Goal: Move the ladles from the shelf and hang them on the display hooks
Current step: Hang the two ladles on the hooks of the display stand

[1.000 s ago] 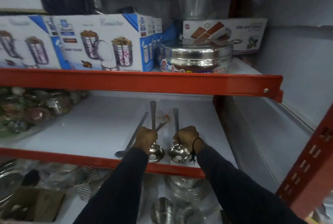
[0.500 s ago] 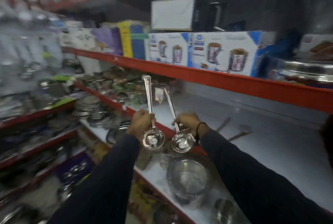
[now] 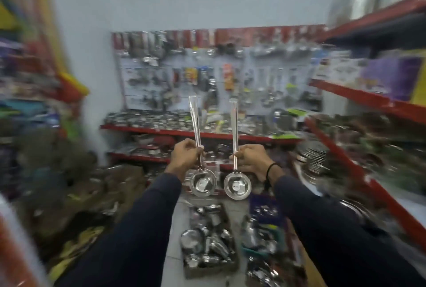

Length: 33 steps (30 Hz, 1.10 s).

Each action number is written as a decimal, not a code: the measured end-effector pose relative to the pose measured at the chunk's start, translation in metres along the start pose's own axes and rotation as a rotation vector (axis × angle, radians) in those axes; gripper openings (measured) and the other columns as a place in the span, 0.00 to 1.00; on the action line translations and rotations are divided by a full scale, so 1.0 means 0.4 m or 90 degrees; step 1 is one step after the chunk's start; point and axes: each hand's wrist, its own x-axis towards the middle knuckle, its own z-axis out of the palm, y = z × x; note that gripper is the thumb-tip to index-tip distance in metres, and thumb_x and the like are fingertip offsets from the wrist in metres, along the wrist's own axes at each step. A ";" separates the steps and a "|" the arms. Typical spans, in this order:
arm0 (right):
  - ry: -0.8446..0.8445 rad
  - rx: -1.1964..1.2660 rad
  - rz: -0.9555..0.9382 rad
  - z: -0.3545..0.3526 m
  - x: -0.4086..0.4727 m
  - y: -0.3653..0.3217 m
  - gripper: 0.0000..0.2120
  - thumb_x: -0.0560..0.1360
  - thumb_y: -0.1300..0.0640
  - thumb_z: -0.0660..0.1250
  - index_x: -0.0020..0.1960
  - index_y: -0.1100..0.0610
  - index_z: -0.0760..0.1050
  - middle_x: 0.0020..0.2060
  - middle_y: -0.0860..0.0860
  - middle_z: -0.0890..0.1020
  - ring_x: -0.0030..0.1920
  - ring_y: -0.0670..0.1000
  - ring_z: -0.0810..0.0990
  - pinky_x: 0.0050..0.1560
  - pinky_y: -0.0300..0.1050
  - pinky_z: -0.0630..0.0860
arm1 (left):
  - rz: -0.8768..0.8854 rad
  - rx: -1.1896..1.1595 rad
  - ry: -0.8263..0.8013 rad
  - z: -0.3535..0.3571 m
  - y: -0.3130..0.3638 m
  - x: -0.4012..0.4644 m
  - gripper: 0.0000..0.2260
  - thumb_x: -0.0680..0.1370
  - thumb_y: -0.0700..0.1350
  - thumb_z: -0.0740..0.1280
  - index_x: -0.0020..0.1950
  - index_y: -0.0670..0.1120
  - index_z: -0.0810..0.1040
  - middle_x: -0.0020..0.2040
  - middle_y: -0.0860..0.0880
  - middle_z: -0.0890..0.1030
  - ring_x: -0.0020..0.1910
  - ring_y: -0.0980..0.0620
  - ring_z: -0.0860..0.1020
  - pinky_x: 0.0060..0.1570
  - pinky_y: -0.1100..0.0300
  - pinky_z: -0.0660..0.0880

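I hold two steel ladles upright, bowls down and handles pointing up. My left hand (image 3: 185, 155) grips the left ladle (image 3: 202, 181) low on its handle. The right ladle (image 3: 237, 186) is held the same way in my right hand (image 3: 252, 160), which wears a dark wrist band. Both bowls hang side by side just below my fists. Straight ahead, across the aisle, stands the display board (image 3: 216, 76) with hooks, crowded with hanging utensils. It is blurred, so single hooks cannot be made out.
Red shelves (image 3: 359, 97) with steelware run along the right side. Below the board, red shelves (image 3: 184, 133) carry more utensils. Boxes of steel items (image 3: 207, 240) sit on the floor in the aisle. Blurred colourful goods fill the left.
I lifted both ladles off the white shelf and turned left. The view swung from the shelf to the display board at the end of the aisle. Both hands kept their grip.
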 end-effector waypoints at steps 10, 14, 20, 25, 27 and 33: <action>-0.397 0.024 -0.060 0.441 -0.065 -0.102 0.07 0.78 0.72 0.64 0.55 0.66 0.75 0.42 0.63 0.83 0.33 0.54 0.85 0.30 0.44 0.83 | -0.002 0.069 0.373 -0.443 0.067 -0.236 0.07 0.75 0.33 0.72 0.45 0.41 0.76 0.38 0.41 0.82 0.27 0.45 0.80 0.27 0.56 0.78; -0.518 0.035 -0.067 0.610 -0.188 -0.116 0.07 0.79 0.71 0.63 0.52 0.62 0.75 0.38 0.59 0.83 0.27 0.49 0.83 0.29 0.42 0.82 | 0.025 0.071 0.513 -0.568 0.094 -0.402 0.05 0.77 0.33 0.69 0.46 0.40 0.75 0.40 0.36 0.80 0.23 0.47 0.78 0.27 0.58 0.75; -0.622 0.030 -0.124 0.789 -0.352 -0.112 0.09 0.77 0.70 0.66 0.41 0.61 0.77 0.39 0.64 0.82 0.35 0.57 0.81 0.37 0.50 0.80 | -0.021 0.100 0.652 -0.692 0.108 -0.589 0.02 0.75 0.31 0.69 0.47 0.34 0.80 0.43 0.34 0.83 0.36 0.43 0.80 0.40 0.47 0.79; -0.692 0.025 -0.130 0.901 -0.459 -0.122 0.08 0.77 0.71 0.66 0.42 0.61 0.78 0.38 0.60 0.83 0.36 0.55 0.83 0.38 0.52 0.83 | -0.062 0.103 0.687 -0.784 0.113 -0.685 0.06 0.76 0.30 0.67 0.45 0.40 0.78 0.44 0.33 0.84 0.32 0.44 0.78 0.27 0.57 0.75; -0.719 0.013 -0.125 0.938 -0.479 -0.123 0.05 0.77 0.71 0.66 0.47 0.64 0.79 0.39 0.60 0.84 0.36 0.54 0.84 0.34 0.48 0.82 | -0.079 0.108 0.695 -0.816 0.112 -0.700 0.05 0.77 0.30 0.67 0.49 0.39 0.78 0.41 0.37 0.83 0.33 0.44 0.79 0.30 0.54 0.77; -0.746 0.019 -0.097 1.018 -0.493 -0.116 0.04 0.77 0.72 0.65 0.50 0.67 0.76 0.42 0.64 0.82 0.37 0.58 0.83 0.33 0.50 0.81 | -0.134 0.132 0.667 -0.882 0.081 -0.702 0.06 0.78 0.33 0.68 0.55 0.35 0.77 0.45 0.37 0.82 0.37 0.42 0.81 0.32 0.54 0.79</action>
